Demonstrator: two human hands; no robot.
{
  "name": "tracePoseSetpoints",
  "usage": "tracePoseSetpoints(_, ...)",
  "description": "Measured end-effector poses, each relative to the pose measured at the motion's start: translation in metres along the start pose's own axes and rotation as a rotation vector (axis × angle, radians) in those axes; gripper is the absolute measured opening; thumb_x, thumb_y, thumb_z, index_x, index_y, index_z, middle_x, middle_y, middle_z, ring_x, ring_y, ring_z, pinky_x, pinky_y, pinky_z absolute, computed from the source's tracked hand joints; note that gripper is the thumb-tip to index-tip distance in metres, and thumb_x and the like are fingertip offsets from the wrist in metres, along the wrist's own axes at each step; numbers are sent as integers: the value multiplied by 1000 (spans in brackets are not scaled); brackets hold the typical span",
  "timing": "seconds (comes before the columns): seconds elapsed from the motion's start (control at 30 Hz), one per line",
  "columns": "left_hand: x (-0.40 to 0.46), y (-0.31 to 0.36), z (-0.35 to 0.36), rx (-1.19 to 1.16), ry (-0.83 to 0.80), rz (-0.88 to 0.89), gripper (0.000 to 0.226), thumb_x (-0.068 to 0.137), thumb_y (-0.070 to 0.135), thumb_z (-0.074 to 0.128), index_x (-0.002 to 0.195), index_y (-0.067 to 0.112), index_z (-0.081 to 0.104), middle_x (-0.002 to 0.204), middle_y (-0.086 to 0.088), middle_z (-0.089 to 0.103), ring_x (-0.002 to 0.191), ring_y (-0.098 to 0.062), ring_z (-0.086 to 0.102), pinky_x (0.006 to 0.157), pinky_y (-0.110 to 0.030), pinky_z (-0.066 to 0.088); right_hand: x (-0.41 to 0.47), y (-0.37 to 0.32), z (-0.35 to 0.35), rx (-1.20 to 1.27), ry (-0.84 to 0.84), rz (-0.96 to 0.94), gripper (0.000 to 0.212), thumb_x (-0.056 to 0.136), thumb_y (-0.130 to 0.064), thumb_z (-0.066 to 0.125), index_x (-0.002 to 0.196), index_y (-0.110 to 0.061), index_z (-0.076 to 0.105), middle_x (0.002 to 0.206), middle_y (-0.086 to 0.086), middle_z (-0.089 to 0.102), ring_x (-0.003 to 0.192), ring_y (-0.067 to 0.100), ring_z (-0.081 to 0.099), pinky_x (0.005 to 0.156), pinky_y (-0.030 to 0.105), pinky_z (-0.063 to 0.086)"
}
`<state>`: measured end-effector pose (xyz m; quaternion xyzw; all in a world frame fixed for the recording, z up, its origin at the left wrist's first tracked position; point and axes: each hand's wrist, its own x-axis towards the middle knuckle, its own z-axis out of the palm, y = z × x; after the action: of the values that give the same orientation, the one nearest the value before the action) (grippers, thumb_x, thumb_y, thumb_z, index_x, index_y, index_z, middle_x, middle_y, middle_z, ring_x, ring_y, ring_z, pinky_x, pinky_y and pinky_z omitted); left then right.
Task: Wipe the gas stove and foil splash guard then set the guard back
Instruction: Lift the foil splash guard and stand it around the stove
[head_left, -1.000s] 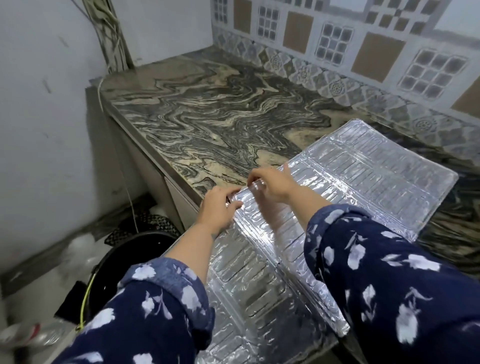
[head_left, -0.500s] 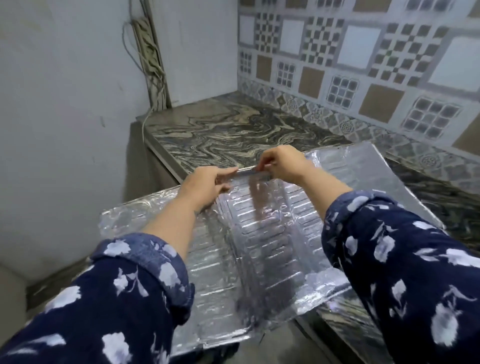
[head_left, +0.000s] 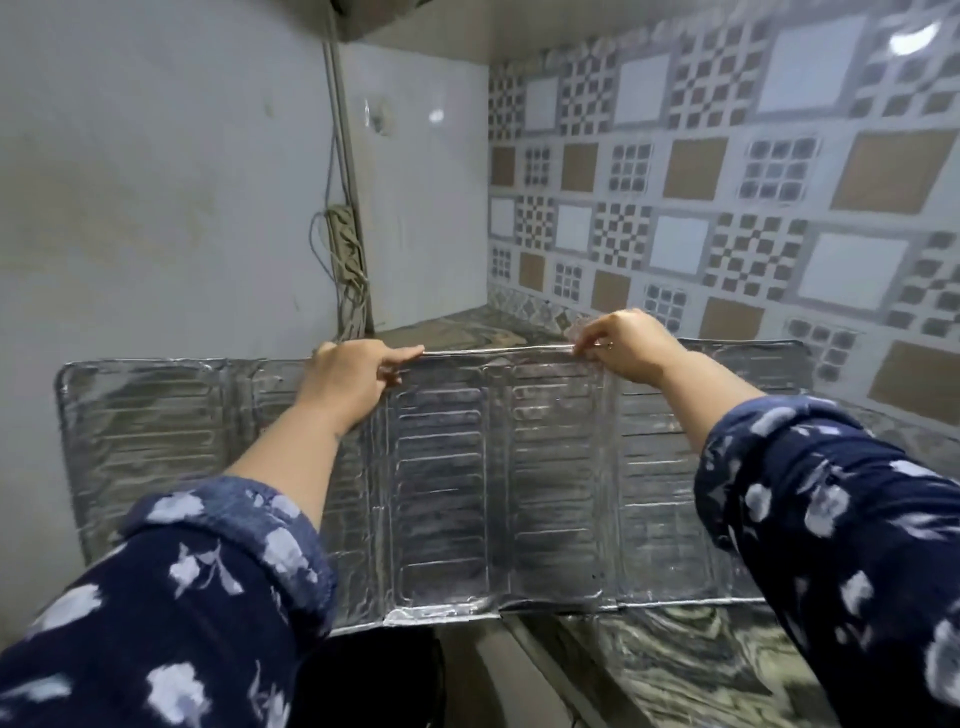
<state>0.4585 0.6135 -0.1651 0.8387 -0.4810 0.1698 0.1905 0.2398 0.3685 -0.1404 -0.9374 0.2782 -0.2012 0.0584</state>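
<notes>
The foil splash guard (head_left: 493, 467) is a wide silver sheet with embossed ribs and fold lines. It hangs upright in front of me, spread across most of the view. My left hand (head_left: 353, 382) pinches its top edge left of centre. My right hand (head_left: 626, 345) pinches the same edge further right. The guard's bottom edge hangs over the front edge of the marble counter (head_left: 691, 660). No gas stove is in view.
A patterned tile wall (head_left: 727, 182) runs along the right and back. A plain grey wall (head_left: 156, 208) with a cable bundle (head_left: 345, 270) stands to the left. The counter's far corner (head_left: 457, 327) shows just above the guard.
The guard went from lying on the counter to being lifted upright and unfolded wide. Both hands rose with its top edge and moved apart.
</notes>
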Motion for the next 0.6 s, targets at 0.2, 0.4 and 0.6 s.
tracePoseSetpoints(0.2,-5,-1,2,14,40,5,56,87,7,57,127,47,53,113,3,70,104,-28,63,92,-38,43,-14,20,-3,100,61,124,18,80,-15,73,82,-33,77,102,1,74,96,18,65,85,27,49)
tracePoseSetpoints(0.4,4,2,0,-17,5,-29,55,87,4,54,124,45,57,117,3,70,109,-27,61,94,-36,44,-20,18,-4,234,143,196,13,81,-19,72,84,-31,78,96,-1,76,84,13,64,85,25,47)
tracePoseSetpoints(0.6,33,17,-25,-141,85,21,45,88,8,58,119,41,62,116,1,71,99,-27,65,75,-34,49,-10,20,-49,222,255,236,15,81,-19,73,85,-33,77,95,-3,76,93,12,66,94,27,46)
